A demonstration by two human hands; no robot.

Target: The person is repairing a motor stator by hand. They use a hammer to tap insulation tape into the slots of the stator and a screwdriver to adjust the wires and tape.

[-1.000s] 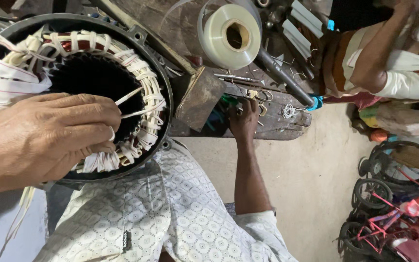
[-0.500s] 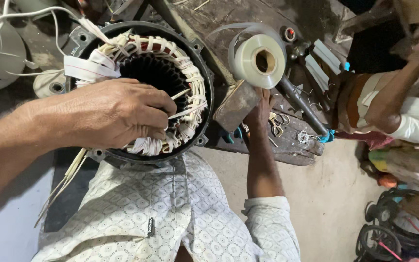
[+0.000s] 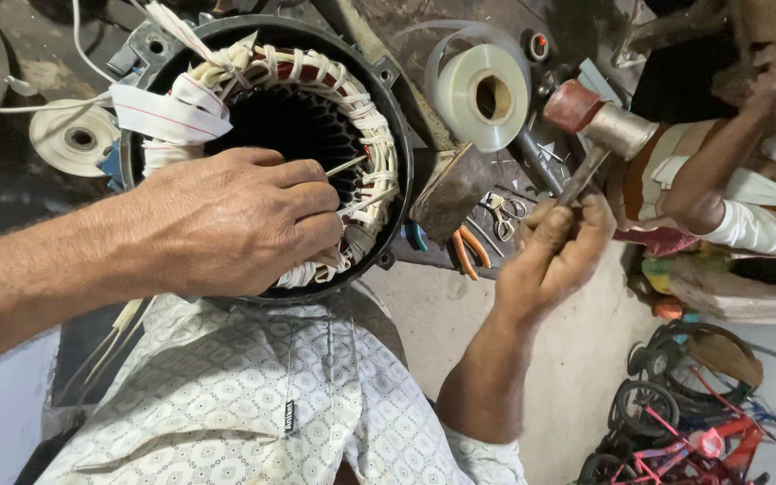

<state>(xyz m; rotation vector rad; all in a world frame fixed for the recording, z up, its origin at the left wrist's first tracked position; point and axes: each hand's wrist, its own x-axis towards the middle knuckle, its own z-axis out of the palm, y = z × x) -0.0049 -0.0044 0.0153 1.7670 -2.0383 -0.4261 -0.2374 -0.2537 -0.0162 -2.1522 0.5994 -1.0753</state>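
Stator: the round black motor housing with white-laced copper windings (image 3: 267, 148) sits on your dark counter (image 3: 11, 193), in front of your chest.
Left hand (image 3: 226, 220): your fingers are closed, pinching thin white strips (image 3: 348, 166) against the windings.
Right hand (image 3: 554, 256): closed around the metal-headed hammer (image 3: 608, 135), raised right of the stator.
Tape: clear roll (image 3: 487, 94) behind the hammer.

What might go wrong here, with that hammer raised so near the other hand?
The right hand holds a hammer raised close to the left hand, which rests on the stator windings. A stray blow might hit the fingers or damage the tied coils. The tape roll nearby could be knocked off.
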